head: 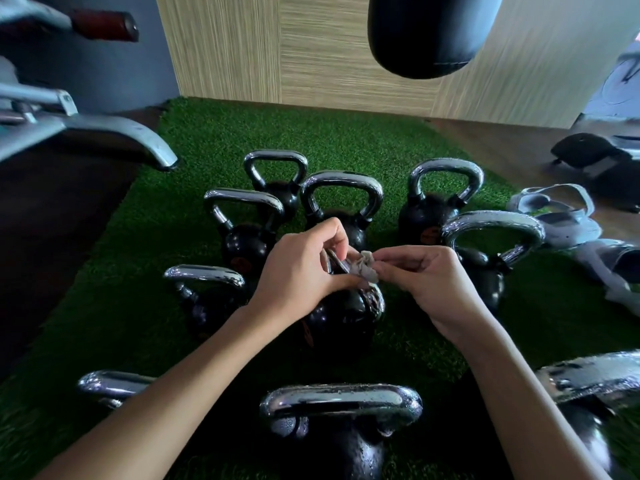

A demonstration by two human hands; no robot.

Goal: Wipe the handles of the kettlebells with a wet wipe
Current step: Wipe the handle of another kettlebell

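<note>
Several black kettlebells with chrome handles stand on a green turf mat. Over the middle kettlebell my two hands meet. My left hand curls round the top of that kettlebell's chrome handle and also touches the wipe. A small crumpled grey wet wipe sits between the hands, and my right hand pinches it from the right. Most of the handle is hidden under my left hand. The nearest kettlebell's handle carries water droplets.
A black punching bag hangs overhead at the back. Grey machine legs reach in from the left. Crumpled grey cloths or straps lie at the mat's right edge, beside a dark machine part. A wood-panel wall stands behind.
</note>
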